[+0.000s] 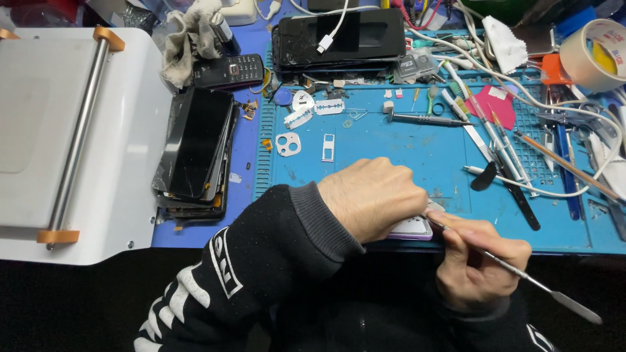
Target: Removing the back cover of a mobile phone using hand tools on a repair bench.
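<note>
The left hand (373,199) is curling closed over a pale phone (412,228) at the blue mat's (404,146) near edge, while the right hand (479,261) is pinching a thin metal spudger (521,275) (its tip touching the phone).

L hand (372,195) curled palm-down, R hand (479,261) fingers apparently pinched.

Single head-worn view, steeply down and close over the blue work mat (404,143).
</note>
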